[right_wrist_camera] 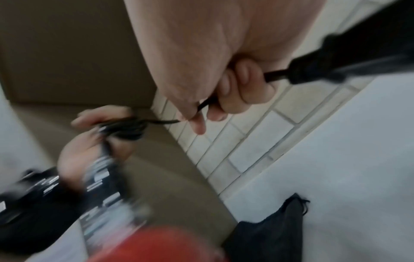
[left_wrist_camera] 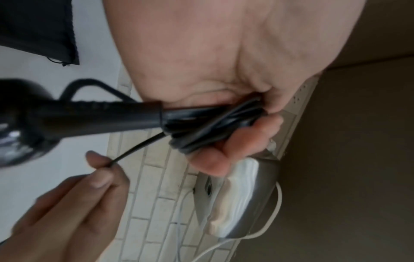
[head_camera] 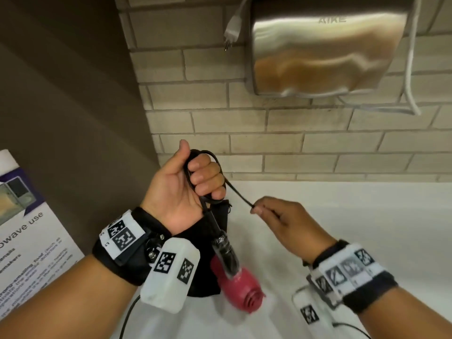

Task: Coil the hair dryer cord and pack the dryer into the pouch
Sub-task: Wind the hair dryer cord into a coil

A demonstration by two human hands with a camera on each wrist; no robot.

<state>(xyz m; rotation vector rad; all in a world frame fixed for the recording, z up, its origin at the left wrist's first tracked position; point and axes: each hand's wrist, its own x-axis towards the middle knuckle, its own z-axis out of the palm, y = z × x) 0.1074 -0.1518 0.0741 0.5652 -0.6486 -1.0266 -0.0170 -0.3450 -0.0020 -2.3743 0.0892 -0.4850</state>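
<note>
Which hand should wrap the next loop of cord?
Probably the right hand: it pinches the free cord and can move it. The left hand already grips the coil, with the hair dryer hanging below.

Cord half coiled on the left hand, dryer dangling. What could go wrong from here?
1. The hair dryer seems to hang by its cord from the left hand; it may swing or strain the cord.
2. The right hand only pinches the cord; it could slip and loosen the coil.

Pouch [head_camera: 195,241] mostly hidden behind the left wrist and dryer [head_camera: 234,277]; cord's plug end [right_wrist_camera: 336,70] motion-blurred.
</note>
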